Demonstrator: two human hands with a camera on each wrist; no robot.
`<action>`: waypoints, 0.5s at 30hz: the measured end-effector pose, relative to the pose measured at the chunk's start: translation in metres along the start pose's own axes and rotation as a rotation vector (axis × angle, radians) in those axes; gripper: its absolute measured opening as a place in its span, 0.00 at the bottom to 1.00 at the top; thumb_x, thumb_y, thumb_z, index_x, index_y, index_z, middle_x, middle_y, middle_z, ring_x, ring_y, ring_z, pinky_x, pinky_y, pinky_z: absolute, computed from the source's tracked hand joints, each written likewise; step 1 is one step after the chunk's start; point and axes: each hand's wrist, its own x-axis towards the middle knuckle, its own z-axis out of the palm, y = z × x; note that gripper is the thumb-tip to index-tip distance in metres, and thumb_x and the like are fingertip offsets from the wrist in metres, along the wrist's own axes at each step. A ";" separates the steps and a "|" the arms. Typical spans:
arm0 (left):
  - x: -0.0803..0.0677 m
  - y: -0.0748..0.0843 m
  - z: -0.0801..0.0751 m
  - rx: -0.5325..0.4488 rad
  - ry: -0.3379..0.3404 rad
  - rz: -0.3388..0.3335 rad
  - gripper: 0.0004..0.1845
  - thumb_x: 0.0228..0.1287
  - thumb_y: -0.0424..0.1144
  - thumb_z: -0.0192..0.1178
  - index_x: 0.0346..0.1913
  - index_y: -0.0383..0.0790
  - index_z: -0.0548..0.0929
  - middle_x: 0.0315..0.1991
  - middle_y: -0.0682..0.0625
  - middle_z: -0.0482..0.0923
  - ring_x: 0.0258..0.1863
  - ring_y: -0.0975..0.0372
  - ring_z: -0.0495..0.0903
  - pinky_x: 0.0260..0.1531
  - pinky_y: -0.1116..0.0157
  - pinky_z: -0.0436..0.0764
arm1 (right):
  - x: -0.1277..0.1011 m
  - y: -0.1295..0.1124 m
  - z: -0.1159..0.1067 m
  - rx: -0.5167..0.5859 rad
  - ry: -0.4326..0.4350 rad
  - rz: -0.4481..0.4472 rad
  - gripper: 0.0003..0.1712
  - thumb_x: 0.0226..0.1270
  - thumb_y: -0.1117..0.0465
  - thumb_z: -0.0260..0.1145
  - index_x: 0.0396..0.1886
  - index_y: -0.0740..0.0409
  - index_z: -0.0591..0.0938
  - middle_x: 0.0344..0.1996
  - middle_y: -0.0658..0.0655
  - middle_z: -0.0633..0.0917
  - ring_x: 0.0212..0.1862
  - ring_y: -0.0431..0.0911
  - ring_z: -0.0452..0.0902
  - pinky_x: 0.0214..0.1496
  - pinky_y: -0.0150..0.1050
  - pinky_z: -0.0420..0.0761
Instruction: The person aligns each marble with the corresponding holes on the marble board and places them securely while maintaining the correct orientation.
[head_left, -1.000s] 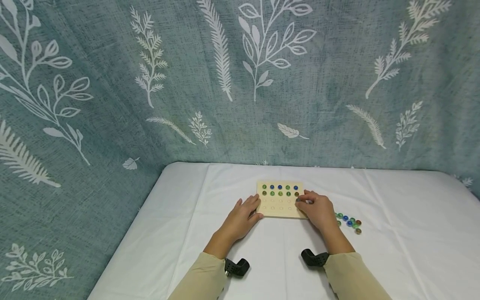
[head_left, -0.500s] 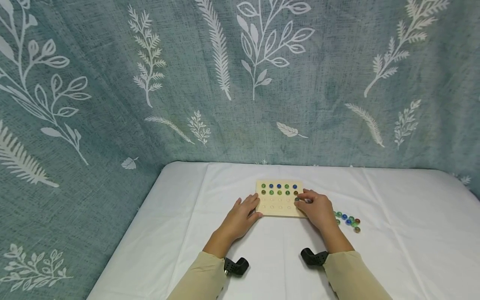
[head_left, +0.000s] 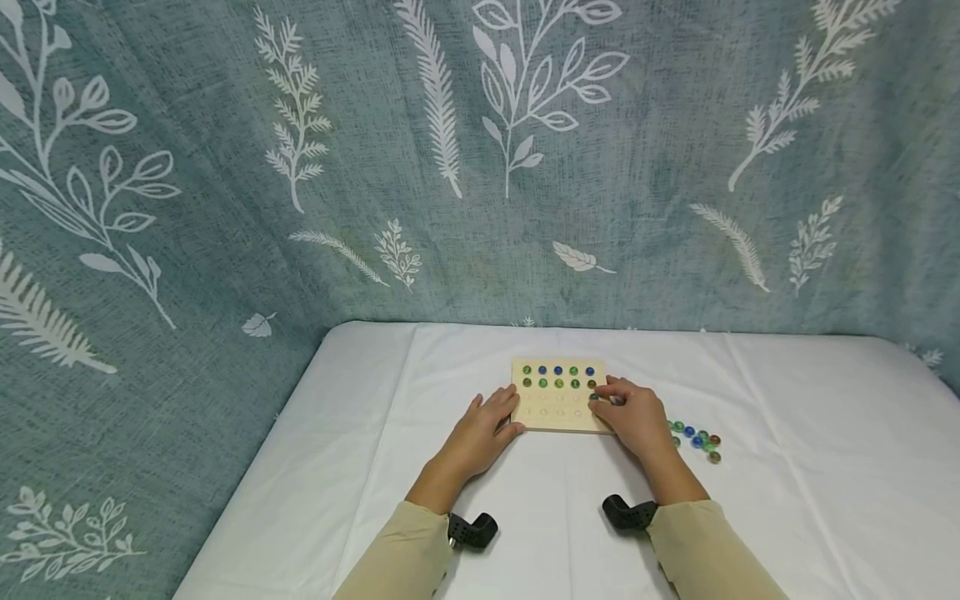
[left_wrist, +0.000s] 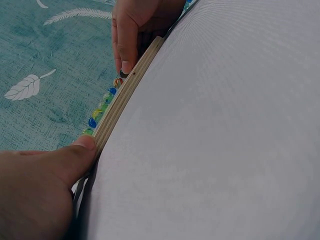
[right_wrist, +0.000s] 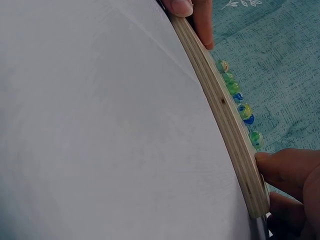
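A pale wooden board [head_left: 553, 423] lies on the white-covered table, its two far rows filled with green, blue and brownish glass marbles [head_left: 558, 383]. Bare hollows show in the two near rows. My left hand [head_left: 477, 437] rests against the board's left side with its fingers extended, its thumb at the near corner. At the board's right edge my right hand [head_left: 636, 421] pinches a dark marble [head_left: 594, 397] between thumb and index finger, right over the end of the third row. In the left wrist view that dark marble [left_wrist: 124, 74] shows under the fingertip, partly hidden.
Several loose marbles [head_left: 697, 440], green, blue and brown, lie on the white cloth [head_left: 847, 450] right of my right hand, partly hidden by the wrist. A leaf-patterned teal curtain [head_left: 465, 250] hangs behind the table. Black wrist cameras [head_left: 474, 531] sit at both cuffs.
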 end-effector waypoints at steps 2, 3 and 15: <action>0.000 0.000 -0.001 0.003 -0.002 0.001 0.33 0.73 0.51 0.55 0.75 0.42 0.63 0.76 0.51 0.59 0.76 0.58 0.57 0.79 0.54 0.50 | 0.000 -0.001 0.000 -0.001 -0.001 -0.003 0.21 0.66 0.56 0.67 0.55 0.63 0.84 0.69 0.61 0.72 0.74 0.61 0.59 0.74 0.59 0.65; 0.001 -0.001 -0.001 0.003 -0.002 0.001 0.33 0.73 0.51 0.55 0.75 0.42 0.63 0.76 0.51 0.59 0.76 0.58 0.57 0.79 0.54 0.50 | 0.001 -0.001 -0.001 -0.001 -0.003 -0.003 0.21 0.66 0.56 0.67 0.55 0.63 0.84 0.69 0.61 0.72 0.74 0.61 0.59 0.74 0.59 0.65; 0.000 -0.001 0.000 -0.006 0.006 -0.006 0.33 0.72 0.51 0.55 0.75 0.42 0.64 0.76 0.52 0.59 0.76 0.59 0.57 0.79 0.54 0.50 | 0.001 -0.006 -0.008 -0.055 -0.063 -0.007 0.21 0.66 0.55 0.67 0.55 0.62 0.84 0.69 0.64 0.72 0.71 0.63 0.64 0.70 0.61 0.69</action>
